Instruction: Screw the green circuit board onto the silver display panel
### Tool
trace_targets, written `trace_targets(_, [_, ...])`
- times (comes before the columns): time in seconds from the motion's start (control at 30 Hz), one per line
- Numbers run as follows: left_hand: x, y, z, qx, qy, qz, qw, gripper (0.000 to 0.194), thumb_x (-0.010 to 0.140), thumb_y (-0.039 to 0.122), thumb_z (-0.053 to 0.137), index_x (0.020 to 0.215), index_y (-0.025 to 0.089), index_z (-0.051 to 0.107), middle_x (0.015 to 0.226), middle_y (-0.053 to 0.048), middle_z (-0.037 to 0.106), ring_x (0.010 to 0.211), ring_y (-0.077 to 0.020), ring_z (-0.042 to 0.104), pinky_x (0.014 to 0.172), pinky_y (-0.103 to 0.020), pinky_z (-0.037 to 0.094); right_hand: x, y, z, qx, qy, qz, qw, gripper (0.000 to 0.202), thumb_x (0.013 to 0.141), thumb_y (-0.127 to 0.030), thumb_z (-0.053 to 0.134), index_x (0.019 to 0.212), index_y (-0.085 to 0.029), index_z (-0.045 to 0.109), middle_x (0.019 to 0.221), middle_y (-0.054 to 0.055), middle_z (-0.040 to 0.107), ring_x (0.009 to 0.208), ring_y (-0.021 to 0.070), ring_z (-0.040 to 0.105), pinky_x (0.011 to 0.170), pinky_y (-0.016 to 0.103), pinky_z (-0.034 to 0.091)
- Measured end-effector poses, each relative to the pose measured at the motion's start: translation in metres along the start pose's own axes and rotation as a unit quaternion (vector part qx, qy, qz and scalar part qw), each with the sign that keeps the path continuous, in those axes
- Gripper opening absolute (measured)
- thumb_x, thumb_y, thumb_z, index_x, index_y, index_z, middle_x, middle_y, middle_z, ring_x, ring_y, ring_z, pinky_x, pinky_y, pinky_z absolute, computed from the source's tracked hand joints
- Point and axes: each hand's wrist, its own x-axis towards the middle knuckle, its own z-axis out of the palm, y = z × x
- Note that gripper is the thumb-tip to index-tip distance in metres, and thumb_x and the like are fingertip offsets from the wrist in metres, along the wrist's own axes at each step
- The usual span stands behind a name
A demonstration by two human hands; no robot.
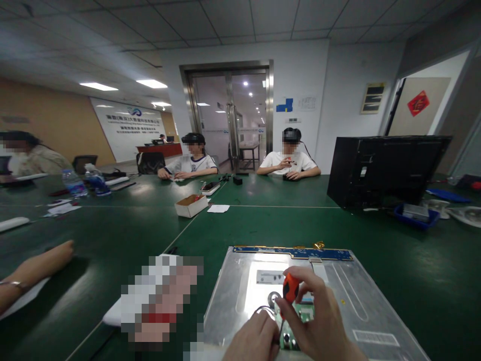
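Observation:
My right hand (pixel 319 313) grips the orange and black handle of a screwdriver (pixel 290 288), which stands nearly upright over a green circuit board (pixel 300 313). The board sits on the metal back of a flat display panel (pixel 338 291). Curled beside the board, with fingertips near the screwdriver's shaft, is my left hand (pixel 255 336); whatever its fingers pinch is hidden. A dark cable loops just above that hand. Along the panel's far edge runs a blue circuit strip (pixel 263 250). The screwdriver's tip is hard to make out.
Another person's forearm and hand (pixel 48 263) rest at the left. A blurred white object (pixel 116 313) lies left of the panel. Farther off are a small open box (pixel 191 205), a black monitor (pixel 387 170), a blue tray (pixel 417 215) and bottles (pixel 98 180). Two people sit across the table.

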Motion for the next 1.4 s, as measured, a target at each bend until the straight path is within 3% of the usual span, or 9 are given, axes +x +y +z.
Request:
trace_targets(0.43, [0.0, 0.004, -0.001, 0.018, -0.001, -0.005, 1.0, 0.03, 0.081, -0.001, 0.05, 0.101, 0.02, 0.058, 0.111, -0.006, 0.063, 0.098, -0.0214, 0.06, 0.087, -0.029, 0.046, 0.008, -0.005, -0.007, 0.082, -0.058, -0.007, 0.995, 0.043, 0.095, -0.012, 0.046, 0.137, -0.02, 0.046, 0.118, 0.014, 0.066, 0.089, 0.0215, 0.069, 0.063, 0.031, 0.059])
trace_targets(0.6, [0.0, 0.002, 0.001, 0.013, 0.006, -0.004, 1.0, 0.034, 0.081, -0.002, 0.051, 0.104, 0.022, 0.058, 0.114, -0.006, 0.063, 0.101, -0.0212, 0.06, 0.088, -0.028, 0.047, 0.002, -0.001, -0.005, 0.032, -0.034, -0.005, 0.999, 0.039, 0.096, -0.022, 0.051, 0.134, -0.019, 0.047, 0.113, 0.013, 0.07, 0.069, 0.0183, 0.069, 0.06, 0.033, 0.059])
trace_targets(0.73, [0.0, 0.003, -0.002, 0.011, -0.005, -0.006, 1.0, 0.032, 0.081, -0.001, 0.051, 0.102, 0.021, 0.059, 0.114, -0.006, 0.064, 0.101, -0.0207, 0.061, 0.087, -0.027, 0.047, -0.001, -0.001, 0.001, 0.002, -0.011, 0.006, 1.0, 0.035, 0.095, -0.03, 0.059, 0.127, -0.02, 0.047, 0.097, 0.007, 0.073, 0.054, 0.0151, 0.064, 0.051, 0.031, 0.056])
trace_targets(0.8, [-0.001, 0.004, -0.004, 0.013, -0.01, -0.004, 1.0, 0.03, 0.082, 0.0, 0.051, 0.101, 0.021, 0.06, 0.113, -0.006, 0.064, 0.097, -0.0201, 0.061, 0.085, -0.027, 0.047, 0.002, -0.003, 0.002, 0.021, 0.003, 0.004, 1.0, 0.032, 0.096, -0.027, 0.058, 0.126, -0.021, 0.047, 0.093, 0.006, 0.071, 0.056, 0.0151, 0.063, 0.05, 0.03, 0.056])
trace_targets(0.9, [-0.003, 0.007, -0.007, 0.005, -0.002, -0.006, 1.0, 0.029, 0.083, 0.001, 0.051, 0.103, 0.02, 0.06, 0.114, -0.007, 0.064, 0.097, -0.0202, 0.061, 0.083, -0.027, 0.047, 0.009, -0.006, 0.0, 0.053, 0.008, -0.016, 0.998, 0.03, 0.096, -0.019, 0.054, 0.126, -0.022, 0.049, 0.103, 0.009, 0.069, 0.067, 0.0162, 0.066, 0.054, 0.028, 0.057])
trace_targets(1.17, [-0.003, 0.014, -0.01, -0.014, -0.005, -0.027, 1.0, 0.027, 0.083, 0.002, 0.051, 0.101, 0.02, 0.059, 0.117, -0.008, 0.064, 0.103, -0.0215, 0.059, 0.089, -0.028, 0.047, 0.011, -0.005, -0.007, 0.078, -0.055, -0.019, 0.995, 0.042, 0.096, -0.013, 0.045, 0.137, -0.021, 0.048, 0.114, 0.013, 0.069, 0.085, 0.0213, 0.071, 0.062, 0.031, 0.06])
trace_targets(1.4, [0.0, 0.001, 0.0, -0.001, -0.001, -0.006, 1.0, 0.037, 0.081, 0.0, 0.05, 0.109, 0.022, 0.06, 0.12, -0.006, 0.064, 0.105, -0.0213, 0.06, 0.091, -0.028, 0.047, -0.006, 0.004, 0.002, 0.016, -0.008, 0.012, 1.0, 0.039, 0.093, -0.028, 0.062, 0.129, -0.022, 0.048, 0.102, 0.008, 0.073, 0.056, 0.016, 0.065, 0.054, 0.033, 0.058])
